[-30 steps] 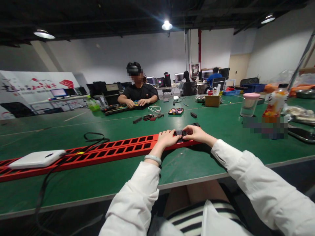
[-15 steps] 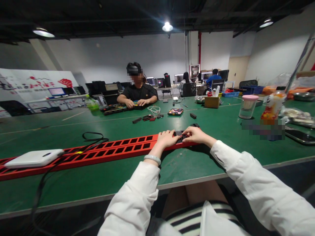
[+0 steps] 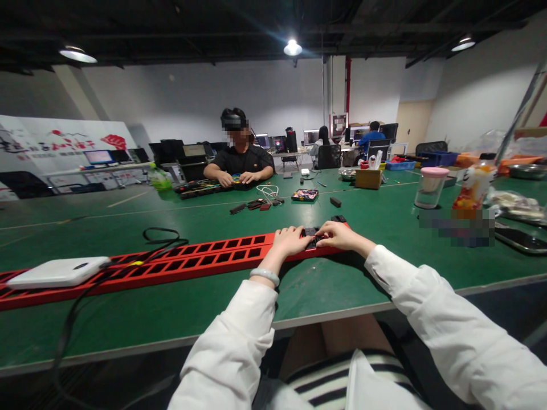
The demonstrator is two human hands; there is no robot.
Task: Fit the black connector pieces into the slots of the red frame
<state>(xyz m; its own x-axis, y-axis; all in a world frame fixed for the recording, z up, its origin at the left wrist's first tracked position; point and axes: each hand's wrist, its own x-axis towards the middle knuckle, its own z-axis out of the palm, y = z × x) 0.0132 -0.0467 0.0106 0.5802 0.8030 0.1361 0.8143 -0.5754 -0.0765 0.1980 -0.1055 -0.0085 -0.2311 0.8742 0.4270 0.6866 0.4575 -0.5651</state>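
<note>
A long red slotted frame [image 3: 213,259] lies across the green table, with black pieces [image 3: 310,232] set in its right end. My left hand [image 3: 292,241] is curved over the frame, fingers across its top and thumb reaching to the black pieces. At the right end, my right hand [image 3: 336,234] pinches at a small black part, thumb and forefinger brought together on it. The exact shape of that part is hidden by the fingers. Another black piece [image 3: 339,218] shows just behind the right hand.
A white power bank [image 3: 60,273] with a black cable [image 3: 73,310] lies on the frame's left end. Beyond are loose dark pieces [image 3: 258,203] and a colourful box [image 3: 305,195]. A lidded cup [image 3: 429,188], bottle [image 3: 473,185] and phone [image 3: 523,237] stand right. A co-worker [image 3: 241,162] sits opposite.
Both hands stay at the right end of the frame, with only a slight shift of the right fingers at the black part. The view has tilted very slightly.
</note>
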